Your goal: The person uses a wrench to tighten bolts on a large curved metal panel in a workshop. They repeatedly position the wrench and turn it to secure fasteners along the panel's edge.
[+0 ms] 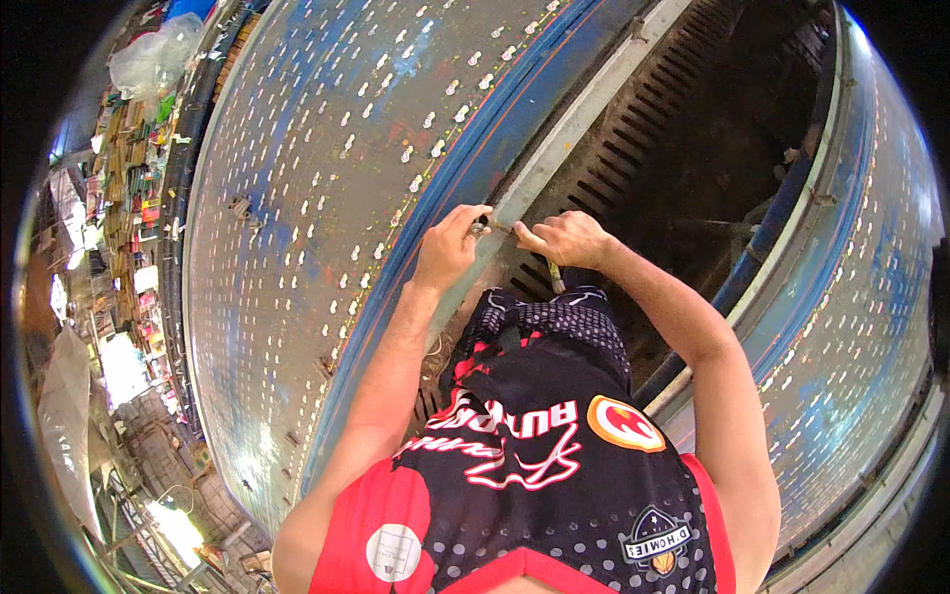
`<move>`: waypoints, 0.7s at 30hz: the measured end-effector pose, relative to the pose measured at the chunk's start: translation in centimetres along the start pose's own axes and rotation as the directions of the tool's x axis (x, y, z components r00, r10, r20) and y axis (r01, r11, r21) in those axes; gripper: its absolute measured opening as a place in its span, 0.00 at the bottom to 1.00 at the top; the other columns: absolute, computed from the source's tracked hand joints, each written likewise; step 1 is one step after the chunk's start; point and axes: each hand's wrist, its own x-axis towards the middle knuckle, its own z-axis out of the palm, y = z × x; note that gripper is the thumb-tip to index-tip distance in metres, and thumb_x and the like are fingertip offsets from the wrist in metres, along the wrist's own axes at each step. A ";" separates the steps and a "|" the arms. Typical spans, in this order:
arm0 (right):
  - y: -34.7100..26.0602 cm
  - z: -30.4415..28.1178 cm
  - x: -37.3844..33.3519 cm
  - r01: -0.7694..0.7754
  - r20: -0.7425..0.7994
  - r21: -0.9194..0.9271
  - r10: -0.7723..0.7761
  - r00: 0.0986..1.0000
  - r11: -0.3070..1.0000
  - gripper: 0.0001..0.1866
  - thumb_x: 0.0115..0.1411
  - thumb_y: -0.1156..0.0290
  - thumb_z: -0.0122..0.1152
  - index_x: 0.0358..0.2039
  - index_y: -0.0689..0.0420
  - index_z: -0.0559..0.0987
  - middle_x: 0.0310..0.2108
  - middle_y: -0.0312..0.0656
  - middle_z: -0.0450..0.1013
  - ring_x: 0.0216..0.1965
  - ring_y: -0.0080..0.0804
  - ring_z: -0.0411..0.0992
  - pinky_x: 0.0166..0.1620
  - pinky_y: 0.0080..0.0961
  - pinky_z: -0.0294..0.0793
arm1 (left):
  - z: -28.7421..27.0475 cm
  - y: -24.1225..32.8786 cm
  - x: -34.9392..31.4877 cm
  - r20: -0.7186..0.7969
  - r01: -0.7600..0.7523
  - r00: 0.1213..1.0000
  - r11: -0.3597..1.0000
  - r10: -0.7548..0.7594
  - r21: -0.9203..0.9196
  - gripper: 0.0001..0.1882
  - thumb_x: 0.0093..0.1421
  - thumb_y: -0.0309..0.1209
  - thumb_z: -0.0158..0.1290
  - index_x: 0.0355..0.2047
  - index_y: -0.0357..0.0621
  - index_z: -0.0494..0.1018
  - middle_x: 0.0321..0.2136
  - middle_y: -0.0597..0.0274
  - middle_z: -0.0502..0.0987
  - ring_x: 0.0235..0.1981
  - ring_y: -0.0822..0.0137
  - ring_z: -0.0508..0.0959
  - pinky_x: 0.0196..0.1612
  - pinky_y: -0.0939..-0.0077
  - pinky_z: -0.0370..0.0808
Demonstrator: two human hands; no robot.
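Observation:
My left hand (447,249) is closed, thumb and fingers pinching a small dark, metallic-looking piece (479,227) beside a pale metal rail (564,139). A short gap to the right, my right hand (568,241) is curled shut, its thumb pointing toward the left hand. A thin line seems to run between the two hands, too small to make out. Below the right fist a narrow yellowish strip (556,276) hangs down; whether the hand grips it cannot be told. Both hands are over the rail's edge, close in front of my body.
On the left stretches a long table covered in grey-blue cloth (327,188) with rows of small white printed shapes. Another such table (841,327) runs along the right. Between them lies a dark aisle (712,188) with a slotted strip (633,139). Cluttered shelves (129,218) stand far left.

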 end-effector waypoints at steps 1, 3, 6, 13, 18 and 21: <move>0.0 -0.3 0.1 -0.016 -0.010 0.004 0.016 1.000 1.000 0.24 0.70 0.57 0.63 0.61 0.55 0.73 0.25 0.35 0.75 0.22 0.34 0.78 0.22 0.36 0.77 | 0.0 0.5 0.2 0.008 0.006 1.000 1.000 -0.006 0.013 0.26 0.60 0.12 0.50 0.56 0.46 0.78 0.48 0.52 0.83 0.46 0.51 0.87 0.48 0.59 0.85; -0.4 -0.9 0.4 -0.040 -0.028 0.011 0.040 0.999 0.999 0.25 0.70 0.57 0.62 0.63 0.54 0.72 0.27 0.35 0.76 0.24 0.34 0.78 0.24 0.35 0.77 | -0.1 0.6 0.3 0.042 0.037 0.998 0.999 -0.038 0.031 0.25 0.60 0.13 0.49 0.55 0.46 0.78 0.48 0.54 0.82 0.48 0.51 0.86 0.48 0.59 0.85; -2.0 -0.3 -0.5 -0.138 -0.066 0.013 0.138 0.988 0.990 0.27 0.69 0.56 0.63 0.64 0.53 0.72 0.27 0.34 0.76 0.25 0.34 0.78 0.26 0.34 0.78 | -0.5 0.6 -0.1 0.053 0.021 0.998 0.997 -0.025 0.079 0.23 0.60 0.14 0.51 0.54 0.48 0.77 0.47 0.54 0.82 0.49 0.52 0.86 0.47 0.56 0.85; -4.8 -0.4 -6.2 -0.494 -0.160 0.053 0.495 0.854 0.868 0.24 0.67 0.58 0.72 0.57 0.55 0.77 0.23 0.38 0.77 0.24 0.37 0.80 0.25 0.35 0.78 | -5.3 4.2 1.6 -0.378 -0.182 0.909 0.983 0.178 0.025 0.13 0.67 0.25 0.62 0.52 0.45 0.78 0.41 0.51 0.82 0.41 0.52 0.86 0.41 0.60 0.82; -7.9 0.0 -8.4 -0.756 -0.142 0.114 0.764 0.629 0.644 0.19 0.68 0.60 0.72 0.54 0.54 0.78 0.26 0.48 0.81 0.25 0.47 0.82 0.27 0.41 0.79 | -8.0 -3.5 2.1 -0.629 -0.114 0.730 0.956 0.266 0.272 0.18 0.64 0.24 0.64 0.55 0.50 0.81 0.46 0.58 0.82 0.41 0.52 0.86 0.40 0.60 0.85; -8.8 -0.8 -6.8 -0.841 -0.136 0.193 0.862 0.488 0.506 0.17 0.70 0.59 0.69 0.53 0.53 0.79 0.31 0.52 0.83 0.32 0.53 0.84 0.33 0.43 0.82 | -6.6 -10.8 -0.6 -0.530 0.218 0.847 0.939 -0.047 0.265 0.19 0.65 0.31 0.64 0.57 0.53 0.80 0.50 0.59 0.80 0.42 0.51 0.86 0.40 0.58 0.86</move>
